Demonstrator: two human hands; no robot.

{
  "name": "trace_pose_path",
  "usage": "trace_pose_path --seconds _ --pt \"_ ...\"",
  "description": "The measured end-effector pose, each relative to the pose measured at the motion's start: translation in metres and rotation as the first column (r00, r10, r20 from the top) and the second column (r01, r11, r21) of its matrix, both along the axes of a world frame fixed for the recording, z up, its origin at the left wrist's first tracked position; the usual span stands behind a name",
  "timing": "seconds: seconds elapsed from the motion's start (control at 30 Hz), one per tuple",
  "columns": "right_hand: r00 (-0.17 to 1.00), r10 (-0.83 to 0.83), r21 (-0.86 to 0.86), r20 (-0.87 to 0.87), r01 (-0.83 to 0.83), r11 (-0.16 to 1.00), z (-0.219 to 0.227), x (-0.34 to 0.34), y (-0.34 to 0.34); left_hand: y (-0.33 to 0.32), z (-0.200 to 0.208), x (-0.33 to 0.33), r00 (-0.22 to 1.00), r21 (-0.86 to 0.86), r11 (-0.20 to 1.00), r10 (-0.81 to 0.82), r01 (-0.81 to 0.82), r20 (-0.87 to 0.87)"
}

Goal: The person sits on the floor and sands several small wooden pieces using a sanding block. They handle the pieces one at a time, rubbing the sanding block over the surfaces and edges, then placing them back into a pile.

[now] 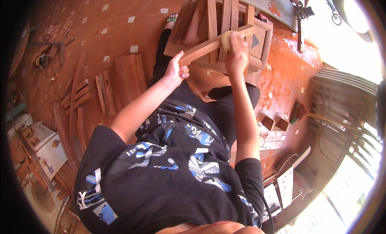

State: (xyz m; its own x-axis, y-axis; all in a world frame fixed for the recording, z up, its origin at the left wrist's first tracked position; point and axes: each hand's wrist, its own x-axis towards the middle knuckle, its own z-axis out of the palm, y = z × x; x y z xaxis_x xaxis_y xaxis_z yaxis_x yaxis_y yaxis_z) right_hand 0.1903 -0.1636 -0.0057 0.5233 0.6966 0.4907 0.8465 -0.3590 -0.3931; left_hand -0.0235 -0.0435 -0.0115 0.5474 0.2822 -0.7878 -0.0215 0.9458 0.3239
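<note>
A long, narrow wooden strip (202,50) is held up at a slant in front of me, over a stack of wood pieces. My left hand (177,70) is closed round its lower left end, with the thumb lying along the top. Farther up the strip, my right hand (238,56) presses a round yellowish pad (226,41) against the wood. The right fingers are slightly blurred, and part of the pad is hidden beneath them. Under the strip lie several upright slats (212,16) and a framed wooden panel (263,37).
A small red tool (262,18) lies on the stack's far right. Loose boards (130,75) cover the tiled floor to the left, near a white box (52,151). On the right are orange sawdust (287,53), a small open wooden box (275,123) and a broom (299,111).
</note>
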Motion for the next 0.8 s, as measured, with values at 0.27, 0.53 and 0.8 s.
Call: trace_pose_path --seconds 0.27,0.53,0.8 --pt "0.975 0.222 -0.095 -0.025 -0.223 0.970 0.023 -0.061 -0.010 -0.003 0.001 0.000 0.999 0.049 0.999 0.023 -0.021 -0.035" --pt "0.993 -0.073 0.012 0.089 0.072 0.997 0.020 0.023 0.000 -0.002 0.003 -0.002 1.000 0.059 0.998 0.002 -0.003 0.012" --pt "0.908 0.414 -0.289 0.063 -0.380 0.879 0.031 -0.063 -0.022 0.000 0.003 0.002 0.999 0.076 0.997 0.031 -0.034 0.036"
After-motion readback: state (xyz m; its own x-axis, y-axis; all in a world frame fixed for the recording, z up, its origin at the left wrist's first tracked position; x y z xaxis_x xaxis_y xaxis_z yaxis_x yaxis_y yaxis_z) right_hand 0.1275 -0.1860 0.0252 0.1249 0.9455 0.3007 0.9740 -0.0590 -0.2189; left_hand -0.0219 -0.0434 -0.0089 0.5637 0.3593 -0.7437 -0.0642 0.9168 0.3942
